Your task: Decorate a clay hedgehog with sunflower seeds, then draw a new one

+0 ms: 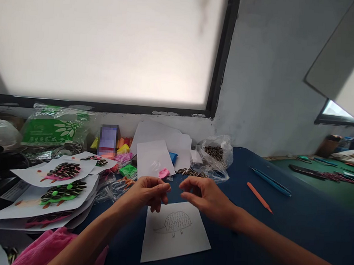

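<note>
My left hand (153, 193) is raised over the top edge of a white paper (176, 248), thumb and index finger pinched together. Whatever sits between its fingertips is too small to make out. Facing it, my right hand (204, 196) has curved fingers with a gap between thumb and forefinger, and nothing shows in it. A pencil-drawn hedgehog (178, 222) is on the paper below both hands. Just behind my left hand, a lump of pink clay (164, 173) lies by a clear wrapper on a second white sheet (151, 155).
Sunflower seeds (192, 172) lie in front of a plastic bag of seeds (214, 152). On the left are stacked hedgehog pictures (62, 193), a pink cloth (46, 248) and a green seed bag (57, 127). An orange marker (259, 197) and a blue pen (271, 181) lie right.
</note>
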A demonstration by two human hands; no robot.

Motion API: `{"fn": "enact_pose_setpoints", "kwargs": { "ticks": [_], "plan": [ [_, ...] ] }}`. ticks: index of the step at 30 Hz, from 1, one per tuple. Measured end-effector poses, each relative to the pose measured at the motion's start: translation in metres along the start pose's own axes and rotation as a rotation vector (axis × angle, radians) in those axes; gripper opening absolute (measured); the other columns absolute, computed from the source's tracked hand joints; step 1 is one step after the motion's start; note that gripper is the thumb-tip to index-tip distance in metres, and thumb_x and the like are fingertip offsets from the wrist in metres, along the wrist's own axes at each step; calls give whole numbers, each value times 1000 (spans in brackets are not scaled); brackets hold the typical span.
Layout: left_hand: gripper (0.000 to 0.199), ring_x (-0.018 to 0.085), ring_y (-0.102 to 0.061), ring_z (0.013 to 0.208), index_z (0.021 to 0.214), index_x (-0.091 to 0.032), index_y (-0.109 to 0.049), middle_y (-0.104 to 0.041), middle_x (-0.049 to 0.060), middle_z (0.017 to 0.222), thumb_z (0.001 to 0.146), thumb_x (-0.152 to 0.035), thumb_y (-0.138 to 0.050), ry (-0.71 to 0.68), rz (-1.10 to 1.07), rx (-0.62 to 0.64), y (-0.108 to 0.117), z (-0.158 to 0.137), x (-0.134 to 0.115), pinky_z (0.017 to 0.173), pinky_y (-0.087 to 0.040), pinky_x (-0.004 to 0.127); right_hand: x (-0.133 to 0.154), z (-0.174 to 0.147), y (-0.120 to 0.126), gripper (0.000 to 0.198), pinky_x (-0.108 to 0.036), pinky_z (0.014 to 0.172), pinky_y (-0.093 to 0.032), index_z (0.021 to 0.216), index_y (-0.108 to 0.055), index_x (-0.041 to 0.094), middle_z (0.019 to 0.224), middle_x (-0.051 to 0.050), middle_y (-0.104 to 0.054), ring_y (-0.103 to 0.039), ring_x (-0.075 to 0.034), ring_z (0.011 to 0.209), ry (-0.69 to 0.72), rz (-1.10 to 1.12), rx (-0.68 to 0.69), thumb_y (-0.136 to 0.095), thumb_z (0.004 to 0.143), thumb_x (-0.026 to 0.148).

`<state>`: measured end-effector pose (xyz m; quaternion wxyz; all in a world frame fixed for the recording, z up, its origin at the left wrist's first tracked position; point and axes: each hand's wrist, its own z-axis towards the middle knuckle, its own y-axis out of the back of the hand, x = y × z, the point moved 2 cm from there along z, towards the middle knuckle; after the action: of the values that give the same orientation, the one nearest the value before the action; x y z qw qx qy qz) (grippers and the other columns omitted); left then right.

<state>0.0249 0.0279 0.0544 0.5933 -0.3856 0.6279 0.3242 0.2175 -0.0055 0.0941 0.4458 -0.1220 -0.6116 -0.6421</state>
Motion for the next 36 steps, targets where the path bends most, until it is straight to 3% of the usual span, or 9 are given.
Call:
{"fn": "enact_pose_setpoints", "kwargs": {
  "ticks": [3,9,14,18,29,36],
  "plan": [
    [50,8,-49,41,69,-16,-63,-61,-2,53,67,-63,-78,-10,3,38,-5,-3,-4,42,-33,20,8,3,-14,9,-22,55,-44,93,-72,15,82,-2,-68,-56,-11,63,61,134,0,-69,85,14],
    [50,8,-48,40,63,-16,-61,-58,-3,50,72,-64,-74,-36,13,70,-7,-6,-7,42,-32,19,10,7,-24,7,-21,50,-40,84,-72,15,74,0,-66,-52,-10,58,110,219,-59,-68,88,19],
    [54,10,-56,45,68,-14,-67,-66,2,60,76,-67,-68,-24,51,102,-2,-7,-8,45,-36,21,10,7,-21,14,-23,54,-41,81,-74,16,73,0,-65,-53,-11,62,193,190,-89,-67,90,24],
    [47,10,-58,50,73,-13,-72,-69,2,67,70,-60,-78,4,86,105,0,-9,-9,48,-40,21,8,7,-23,12,-23,56,-41,79,-75,17,71,0,-64,-54,-12,64,207,156,-100,-68,89,18],
    [48,12,-58,51,69,-15,-67,-66,0,60,66,-61,-79,25,108,87,1,-10,-10,51,-42,23,7,5,-26,14,-24,55,-41,78,-73,17,70,0,-61,-52,-12,63,220,135,-93,-64,89,14],
    [48,13,-61,52,69,-15,-68,-68,2,66,74,-63,-71,-6,110,109,-2,-10,-11,50,-42,23,9,4,-25,8,-22,55,-43,91,-74,20,80,-1,-64,-55,-12,65,232,83,-85,-70,86,15]
  ]
}}
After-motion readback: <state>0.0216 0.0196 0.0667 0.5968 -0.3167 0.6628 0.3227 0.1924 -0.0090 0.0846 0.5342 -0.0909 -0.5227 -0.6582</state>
